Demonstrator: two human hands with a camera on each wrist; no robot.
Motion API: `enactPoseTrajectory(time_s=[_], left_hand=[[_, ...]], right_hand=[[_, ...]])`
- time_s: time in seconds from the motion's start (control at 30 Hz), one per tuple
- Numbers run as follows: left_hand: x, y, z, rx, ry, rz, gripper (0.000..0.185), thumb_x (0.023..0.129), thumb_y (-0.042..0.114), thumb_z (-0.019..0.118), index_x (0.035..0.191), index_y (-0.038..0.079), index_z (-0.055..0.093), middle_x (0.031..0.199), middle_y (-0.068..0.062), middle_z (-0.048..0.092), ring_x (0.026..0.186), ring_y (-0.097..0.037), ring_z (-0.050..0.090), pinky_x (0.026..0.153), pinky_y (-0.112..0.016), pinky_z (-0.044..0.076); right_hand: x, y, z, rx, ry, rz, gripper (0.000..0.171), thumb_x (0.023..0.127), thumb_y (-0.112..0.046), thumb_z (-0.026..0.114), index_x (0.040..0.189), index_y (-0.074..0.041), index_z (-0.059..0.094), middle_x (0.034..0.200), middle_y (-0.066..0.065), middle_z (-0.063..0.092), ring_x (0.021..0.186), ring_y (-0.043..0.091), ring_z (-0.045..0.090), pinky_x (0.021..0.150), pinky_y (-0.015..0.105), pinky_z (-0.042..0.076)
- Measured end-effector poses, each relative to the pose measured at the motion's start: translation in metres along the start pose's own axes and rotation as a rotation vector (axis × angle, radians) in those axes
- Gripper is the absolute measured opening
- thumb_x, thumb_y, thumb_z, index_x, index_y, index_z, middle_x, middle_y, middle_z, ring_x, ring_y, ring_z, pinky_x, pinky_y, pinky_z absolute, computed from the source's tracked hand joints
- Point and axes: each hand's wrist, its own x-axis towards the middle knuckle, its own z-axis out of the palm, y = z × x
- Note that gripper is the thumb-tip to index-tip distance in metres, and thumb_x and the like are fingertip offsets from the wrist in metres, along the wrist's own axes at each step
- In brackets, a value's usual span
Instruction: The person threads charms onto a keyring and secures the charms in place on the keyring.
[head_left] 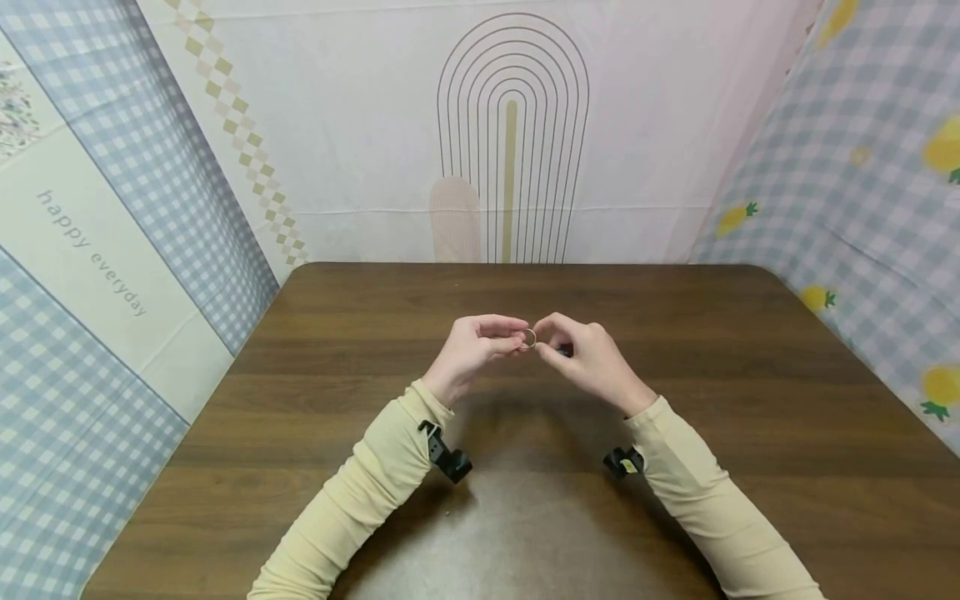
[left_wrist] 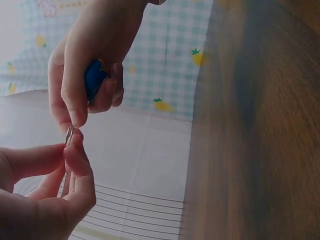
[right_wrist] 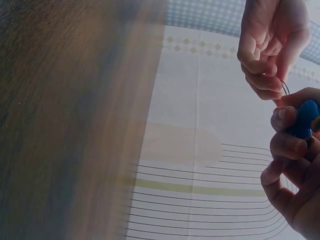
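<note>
Over the middle of the table, both hands meet at a thin metal key ring [head_left: 535, 339]. My left hand [head_left: 471, 350] pinches one side of the ring between thumb and fingers. At the ring's other side are the thumb and index fingertips of my right hand [head_left: 592, 358], pinching its edge. A small, smooth blue object [left_wrist: 94, 79] with a bit of yellow sits in the curled fingers of the right hand. The right wrist view shows this blue object [right_wrist: 306, 119] close to the ring [right_wrist: 285, 87]; whether they are joined is hidden by the fingers.
Under the hands lies a brown wooden table [head_left: 360, 350]. A white cloth [head_left: 360, 125] with arch lines hangs behind it, with checked cloths [head_left: 840, 208] at the sides. Each sleeve carries a black wrist camera [head_left: 450, 462].
</note>
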Motion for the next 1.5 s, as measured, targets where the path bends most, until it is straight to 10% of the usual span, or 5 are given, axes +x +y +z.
enactPoseTrajectory(time_s=[0.6, 0.97, 1.5], left_hand=[[-0.0027, 0.0014, -0.0034, 0.101, -0.134, 0.004, 0.029, 0.09, -0.002, 0.061, 0.117, -0.011, 0.061, 0.087, -0.003, 0.071, 0.073, -0.006, 0.065, 0.073, -0.024, 0.054], [-0.0003, 0.0006, -0.001, 0.094, 0.037, 0.024, 0.022, 0.087, -0.002, 0.064, 0.108, -0.008, 0.068, 0.103, -0.016, 0.073, 0.077, -0.005, 0.066, 0.086, -0.037, 0.055], [-0.0019, 0.0005, 0.002, 0.174, -0.006, 0.082, 0.026, 0.085, 0.0, 0.069, 0.11, -0.005, 0.067, 0.099, -0.014, 0.072, 0.078, -0.004, 0.065, 0.082, -0.025, 0.054]], right_hand=[[-0.0011, 0.0009, -0.0016, -0.015, -0.025, 0.003, 0.01, 0.087, -0.004, 0.065, 0.095, -0.009, 0.069, 0.064, -0.002, 0.067, 0.055, 0.002, 0.049, 0.054, 0.02, 0.039], [-0.0003, -0.0019, -0.0027, -0.026, -0.053, -0.012, 0.009, 0.087, -0.006, 0.067, 0.096, -0.01, 0.068, 0.067, -0.003, 0.069, 0.059, 0.003, 0.054, 0.058, 0.021, 0.041], [-0.0002, -0.0002, -0.0011, -0.053, -0.003, -0.026, 0.007, 0.086, -0.006, 0.066, 0.09, -0.011, 0.069, 0.066, -0.004, 0.067, 0.058, 0.003, 0.052, 0.057, 0.021, 0.042]])
